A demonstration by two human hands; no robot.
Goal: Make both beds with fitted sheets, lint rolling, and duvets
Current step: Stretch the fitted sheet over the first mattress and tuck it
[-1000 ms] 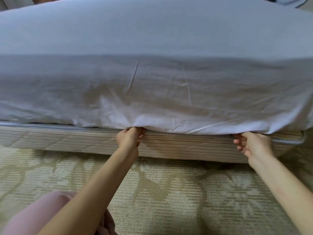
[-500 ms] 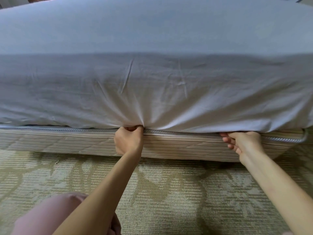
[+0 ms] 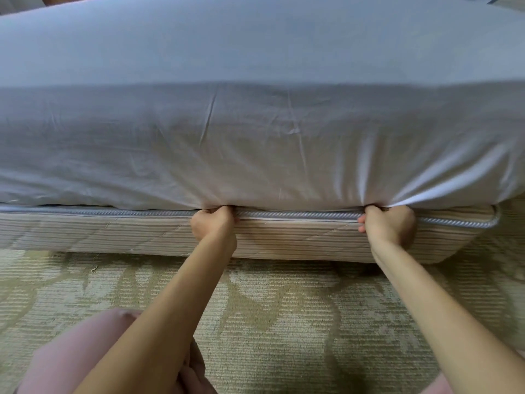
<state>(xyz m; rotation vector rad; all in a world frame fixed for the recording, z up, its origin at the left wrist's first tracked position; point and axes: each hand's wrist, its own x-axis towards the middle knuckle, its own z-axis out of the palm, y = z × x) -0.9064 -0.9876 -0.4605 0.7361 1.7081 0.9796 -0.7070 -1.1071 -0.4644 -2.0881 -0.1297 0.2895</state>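
A person is kneeling on a patterned carpet [image 3: 284,322], facing the long side of one bed. A single pale blue fitted sheet [image 3: 255,137] is covering the top and hanging down the near side of the mattress. Its bottom hem is running left to right, level with the grey piped seam of the striped base [image 3: 113,234] below.

Two hands are gripping that hem from underneath. The left hand [image 3: 213,226] is curled into a fist, pinching a fold of sheet near the middle of the side. The right hand [image 3: 389,223] is also curled tight, bunching sheet close to the bed's right corner, where the fabric is pulling into taut creases.

The hem is lying directly above both fists, so tucking it under probably means pushing inward, away from the person. The right hand is nearer the corner.
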